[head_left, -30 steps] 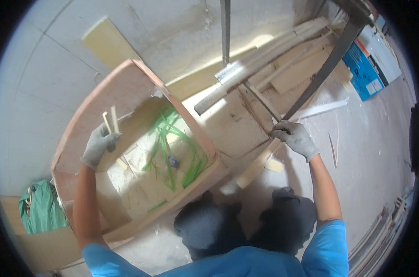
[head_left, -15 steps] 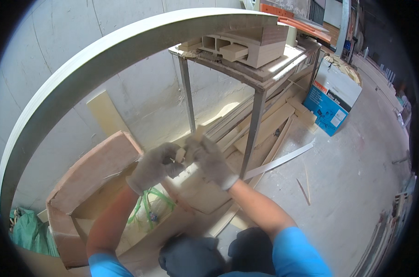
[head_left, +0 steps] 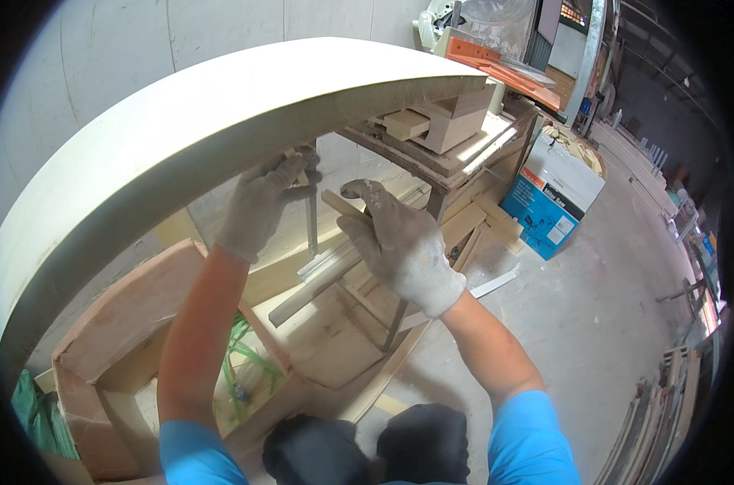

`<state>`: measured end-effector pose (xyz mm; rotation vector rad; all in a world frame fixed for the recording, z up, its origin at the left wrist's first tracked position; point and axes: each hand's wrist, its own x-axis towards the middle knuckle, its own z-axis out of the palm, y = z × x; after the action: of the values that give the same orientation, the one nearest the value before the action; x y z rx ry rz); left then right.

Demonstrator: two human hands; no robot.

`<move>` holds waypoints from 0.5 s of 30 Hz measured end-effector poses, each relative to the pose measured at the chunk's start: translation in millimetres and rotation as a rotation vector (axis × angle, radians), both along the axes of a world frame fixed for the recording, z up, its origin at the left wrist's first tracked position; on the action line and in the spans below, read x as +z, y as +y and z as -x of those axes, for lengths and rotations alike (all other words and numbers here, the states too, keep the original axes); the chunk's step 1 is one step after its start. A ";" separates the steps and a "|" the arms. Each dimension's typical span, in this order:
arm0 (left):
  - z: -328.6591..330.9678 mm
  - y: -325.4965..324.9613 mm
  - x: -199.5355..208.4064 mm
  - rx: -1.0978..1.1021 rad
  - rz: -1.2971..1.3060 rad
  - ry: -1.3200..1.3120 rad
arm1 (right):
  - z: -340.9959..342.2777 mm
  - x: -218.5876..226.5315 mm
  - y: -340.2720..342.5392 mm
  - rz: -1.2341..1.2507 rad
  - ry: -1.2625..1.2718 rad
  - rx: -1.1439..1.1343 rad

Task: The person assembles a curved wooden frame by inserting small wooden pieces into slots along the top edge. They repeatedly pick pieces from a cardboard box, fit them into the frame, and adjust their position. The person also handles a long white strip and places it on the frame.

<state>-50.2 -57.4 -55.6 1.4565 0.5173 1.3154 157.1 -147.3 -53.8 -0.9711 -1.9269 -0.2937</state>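
My left hand (head_left: 258, 206), in a grey-white work glove, is raised close under the curved white arch panel (head_left: 221, 89). Its fingers are closed around a small pale wooden piece (head_left: 299, 168), partly hidden by the glove. To the right of it and a little lower, my gloved right hand (head_left: 403, 246) pinches a short flat strip of wood (head_left: 344, 208) between thumb and fingers. The strip's free end points toward my left hand, with a gap between them. The arch's far end lies near the wooden blocks on the stand.
A metal-legged stand (head_left: 435, 198) bears wooden blocks (head_left: 456, 125). Below it lie planks and a large pinkish tray-like form (head_left: 132, 311) with green straps (head_left: 241, 356). A blue and white carton (head_left: 549, 206) full of offcuts stands on the right. Green sacking (head_left: 43, 420) lies far left.
Both hands have risen and moved apart, the left up to the arch's underside, each with its wooden piece. My view has shifted, so the arch appears broader and lower.
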 end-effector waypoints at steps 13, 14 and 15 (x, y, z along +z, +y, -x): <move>3.1 55.1 19.7 0.047 -0.568 0.157 | -6.1 8.4 0.0 -0.064 -0.082 -0.154; 5.4 58.3 17.7 0.072 -0.596 0.151 | -6.1 14.3 -0.2 -0.113 -0.139 -0.173; 7.5 62.2 15.5 0.093 -0.609 0.134 | -6.6 21.2 -0.6 -0.166 -0.197 -0.192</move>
<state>-57.7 4.8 -40.1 2.0488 0.2785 1.5342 163.7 -147.9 -32.6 -1.0487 -1.9511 -0.6717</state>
